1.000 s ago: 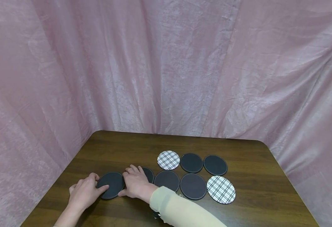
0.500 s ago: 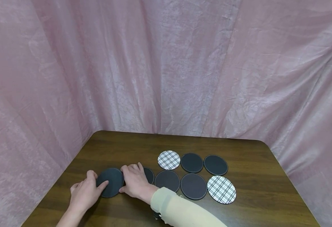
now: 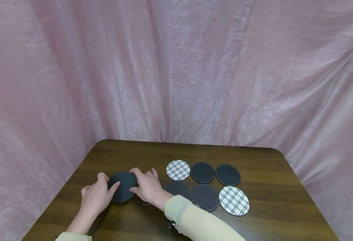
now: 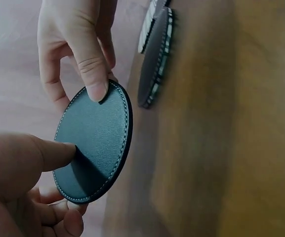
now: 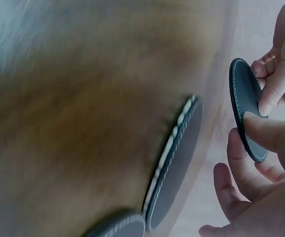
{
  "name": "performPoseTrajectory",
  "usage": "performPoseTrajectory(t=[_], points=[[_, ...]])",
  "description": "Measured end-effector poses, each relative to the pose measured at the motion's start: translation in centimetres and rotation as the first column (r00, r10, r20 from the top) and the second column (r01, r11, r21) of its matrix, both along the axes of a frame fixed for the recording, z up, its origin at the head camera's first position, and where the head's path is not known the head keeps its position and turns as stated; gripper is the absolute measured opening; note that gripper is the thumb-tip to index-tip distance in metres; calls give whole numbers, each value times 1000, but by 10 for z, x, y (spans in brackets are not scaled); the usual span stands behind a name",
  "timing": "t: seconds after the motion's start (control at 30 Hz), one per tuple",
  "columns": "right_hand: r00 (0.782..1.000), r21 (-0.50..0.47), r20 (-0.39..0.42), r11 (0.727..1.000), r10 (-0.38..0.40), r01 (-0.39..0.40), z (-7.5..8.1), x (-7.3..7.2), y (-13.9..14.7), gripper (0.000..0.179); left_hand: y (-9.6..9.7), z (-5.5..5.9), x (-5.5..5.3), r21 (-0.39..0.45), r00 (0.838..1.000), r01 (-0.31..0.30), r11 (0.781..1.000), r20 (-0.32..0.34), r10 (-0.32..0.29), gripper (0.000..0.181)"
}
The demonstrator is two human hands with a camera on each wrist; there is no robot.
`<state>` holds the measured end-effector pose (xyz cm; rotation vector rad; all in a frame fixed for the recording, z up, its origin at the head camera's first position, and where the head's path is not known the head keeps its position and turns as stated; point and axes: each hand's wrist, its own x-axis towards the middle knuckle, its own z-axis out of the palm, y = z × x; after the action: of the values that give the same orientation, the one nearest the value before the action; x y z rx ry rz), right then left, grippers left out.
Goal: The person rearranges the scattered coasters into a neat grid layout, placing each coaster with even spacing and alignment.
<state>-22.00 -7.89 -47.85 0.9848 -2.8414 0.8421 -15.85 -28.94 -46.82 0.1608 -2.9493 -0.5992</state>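
A round, dark green coaster (image 3: 123, 189) with pale stitching along its rim is held up between both hands, over the left part of the table. My left hand (image 3: 95, 197) pinches its left side, thumb on the upper face and fingers beneath. Opposite, my right hand (image 3: 148, 187) grips the far edge, its thumb also on the face. The left wrist view shows the stitched face of this coaster (image 4: 95, 143) tilted, and in the right wrist view the coaster (image 5: 243, 91) is seen nearly edge-on, apart from the table. Another dark coaster lies mostly hidden under my right hand.
On the brown wooden table (image 3: 270, 180), a back row has a plaid coaster (image 3: 178, 170) and two dark ones (image 3: 202, 172). The nearer row shows two dark brown coasters (image 3: 205, 197) and a white plaid coaster (image 3: 234, 201) at its right end. Pink curtains (image 3: 176, 73) hang behind.
Both hands have raised the coaster from low at the table's left and carried it away from me and slightly right. The rows of coasters stay where they were.
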Motion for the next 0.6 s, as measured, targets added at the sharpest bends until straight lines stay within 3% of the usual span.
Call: performPoseTrajectory(t=[0.33,0.6], points=[[995,-111,9,989,-95,96,10,-27,33,53,31,9,-42,-23,998,51,998,-28,-51,45],[984,-126,36,976,-175,178,7,-49,59,51,57,9,-75,0,995,95,995,16,-95,46]])
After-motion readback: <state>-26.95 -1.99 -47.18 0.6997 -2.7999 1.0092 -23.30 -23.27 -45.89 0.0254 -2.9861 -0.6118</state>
